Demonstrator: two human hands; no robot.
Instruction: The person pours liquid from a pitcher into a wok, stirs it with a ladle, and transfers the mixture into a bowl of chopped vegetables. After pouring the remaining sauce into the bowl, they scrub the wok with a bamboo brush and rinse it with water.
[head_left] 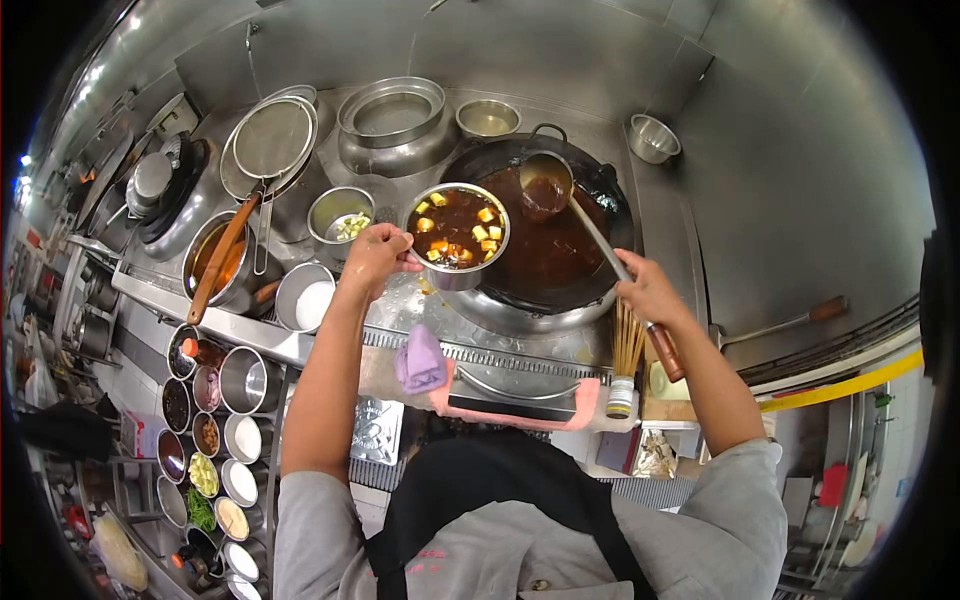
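Note:
My left hand is closed on the rim of a metal bowl, which holds dark sauce with several yellow-white cubes. The bowl is held at the left edge of a large black wok containing brown liquid. My right hand grips the handle of a long ladle. The ladle's cup, with brown liquid in it, is over the wok's upper part. Left of the bowl, a small metal bowl has chopped pale green pieces in it.
Strainers rest on pots at the left. A bowl of white powder and a pot of orange liquid stand near the counter's edge. A purple cloth lies in front. A bamboo whisk stands right of it.

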